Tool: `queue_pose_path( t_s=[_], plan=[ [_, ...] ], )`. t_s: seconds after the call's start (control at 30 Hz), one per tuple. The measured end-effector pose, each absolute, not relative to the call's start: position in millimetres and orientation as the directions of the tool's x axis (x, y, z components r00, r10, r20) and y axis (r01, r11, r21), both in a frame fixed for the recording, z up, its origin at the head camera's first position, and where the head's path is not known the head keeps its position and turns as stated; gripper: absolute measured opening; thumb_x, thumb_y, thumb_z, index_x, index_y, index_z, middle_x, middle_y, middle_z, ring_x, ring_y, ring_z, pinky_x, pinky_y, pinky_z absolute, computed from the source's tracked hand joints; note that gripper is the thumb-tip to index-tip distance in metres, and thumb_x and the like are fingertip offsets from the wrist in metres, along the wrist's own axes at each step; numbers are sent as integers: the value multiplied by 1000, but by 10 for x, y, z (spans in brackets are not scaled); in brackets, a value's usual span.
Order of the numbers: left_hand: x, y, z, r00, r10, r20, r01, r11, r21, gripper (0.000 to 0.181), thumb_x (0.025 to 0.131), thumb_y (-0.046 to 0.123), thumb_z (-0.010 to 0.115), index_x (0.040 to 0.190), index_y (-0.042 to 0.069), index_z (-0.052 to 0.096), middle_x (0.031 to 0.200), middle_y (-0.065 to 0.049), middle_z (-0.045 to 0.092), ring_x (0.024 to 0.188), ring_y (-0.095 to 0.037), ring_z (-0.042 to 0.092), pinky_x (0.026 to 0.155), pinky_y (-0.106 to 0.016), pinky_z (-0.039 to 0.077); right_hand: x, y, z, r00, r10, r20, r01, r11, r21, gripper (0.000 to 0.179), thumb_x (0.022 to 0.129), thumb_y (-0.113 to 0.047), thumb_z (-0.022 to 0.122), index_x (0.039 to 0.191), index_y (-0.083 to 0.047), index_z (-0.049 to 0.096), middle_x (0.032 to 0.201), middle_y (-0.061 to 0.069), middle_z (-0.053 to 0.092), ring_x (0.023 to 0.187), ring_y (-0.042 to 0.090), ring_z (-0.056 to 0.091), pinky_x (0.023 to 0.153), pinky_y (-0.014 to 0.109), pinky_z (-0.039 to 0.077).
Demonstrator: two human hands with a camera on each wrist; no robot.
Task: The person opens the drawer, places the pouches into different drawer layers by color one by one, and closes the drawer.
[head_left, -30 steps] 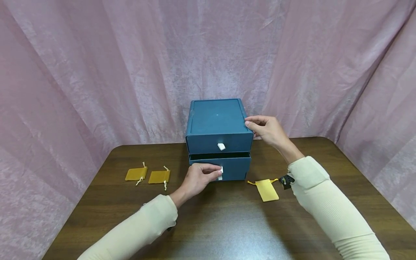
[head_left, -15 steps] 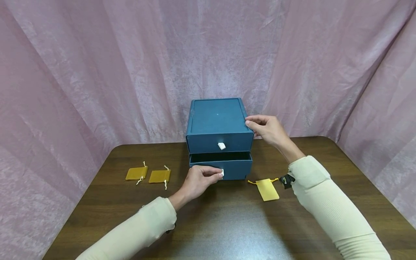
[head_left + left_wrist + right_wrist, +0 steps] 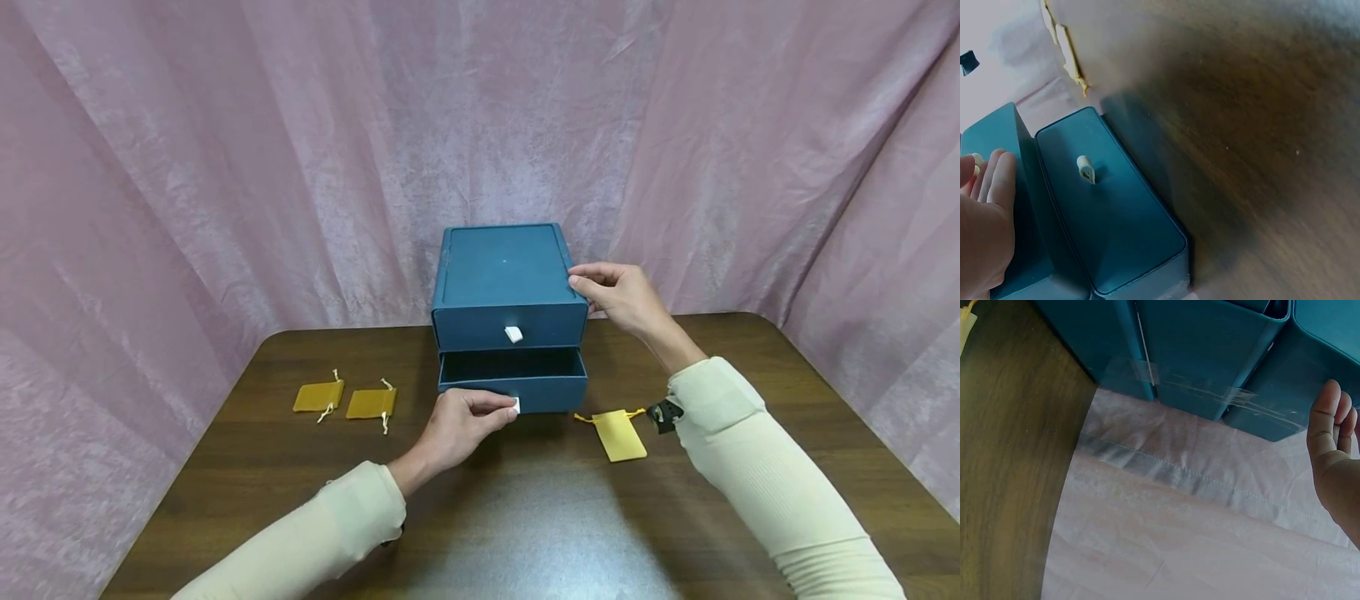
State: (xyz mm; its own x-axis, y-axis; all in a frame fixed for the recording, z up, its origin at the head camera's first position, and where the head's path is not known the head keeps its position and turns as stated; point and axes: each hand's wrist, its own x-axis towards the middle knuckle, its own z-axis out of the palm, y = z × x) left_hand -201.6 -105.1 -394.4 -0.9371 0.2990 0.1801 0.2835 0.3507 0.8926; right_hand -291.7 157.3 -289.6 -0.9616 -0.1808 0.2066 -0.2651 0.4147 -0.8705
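A blue drawer cabinet (image 3: 502,262) stands at the back of the table. My left hand (image 3: 457,429) pinches the white pull tab (image 3: 517,406) of its middle drawer (image 3: 551,394), which is partly pulled out. The drawer's inside looks dark, and its front lies partly behind my hand. Above it, the top drawer (image 3: 472,330) is closed and has its own white tab (image 3: 513,334). In the left wrist view the bottom drawer (image 3: 1110,219) is closed, its pale tab (image 3: 1085,169) sticking out. My right hand (image 3: 626,296) rests on the cabinet's upper right edge, fingers fairly straight.
Two mustard drawstring pouches (image 3: 318,397) (image 3: 371,403) lie left of the cabinet on the wooden table (image 3: 510,517). A lighter yellow pouch (image 3: 620,436) lies to the right, near my right sleeve. Pink curtains (image 3: 360,150) hang behind. Clear tape (image 3: 1241,397) runs along the cabinet's side.
The middle drawer has slid further out towards me, and its opening has widened. My left hand has come slightly nearer with the tab. My right hand stays at the cabinet's edge.
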Motion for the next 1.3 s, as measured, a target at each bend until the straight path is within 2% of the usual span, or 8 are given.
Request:
queue_pose_path(
  t_s=[0.2,0.43,0.63,0.93,1.3],
  plan=[
    [-1967,-1049,-3943,-933,304,192,299,359,884,17,89,15,77,105,11,80,101,-1,76,85,-11,69,75,-24,58,-2921,1574,-2897,-961,-181,207,-267,431,-862,41,100,-29,64,131,-2,64,89,4,60,80,21,60,66,24,55],
    [-1888,-1037,-3932,-939,297,176,283,369,885,16,89,16,77,105,12,80,99,2,76,84,-9,68,74,-22,57,-2926,1583,-2898,-961,-182,210,-270,428,-862,41,100,-28,64,131,-2,64,89,3,60,78,18,60,64,21,53],
    [-1816,-1019,-3956,-938,285,196,294,359,886,15,89,16,77,102,11,81,99,-1,76,85,-9,70,74,-21,56,-2925,1585,-2894,-958,-188,218,-279,414,-867,41,99,-27,64,130,-1,65,87,2,60,75,15,60,64,21,53],
    [-1749,-1010,-3980,-931,284,228,321,343,883,15,89,17,78,102,10,81,100,-4,76,87,-11,72,73,-22,57,-2920,1575,-2894,-959,-181,216,-274,419,-866,40,99,-27,65,130,-1,65,87,2,61,78,21,61,64,21,53],
    [-1662,-1003,-3985,-922,292,252,350,358,865,15,90,16,77,101,7,81,100,-4,76,86,-11,71,71,-21,56,-2928,1583,-2895,-955,-182,233,-289,410,-865,37,99,-25,65,127,-1,67,84,1,60,77,23,62,63,21,53]
  ],
)
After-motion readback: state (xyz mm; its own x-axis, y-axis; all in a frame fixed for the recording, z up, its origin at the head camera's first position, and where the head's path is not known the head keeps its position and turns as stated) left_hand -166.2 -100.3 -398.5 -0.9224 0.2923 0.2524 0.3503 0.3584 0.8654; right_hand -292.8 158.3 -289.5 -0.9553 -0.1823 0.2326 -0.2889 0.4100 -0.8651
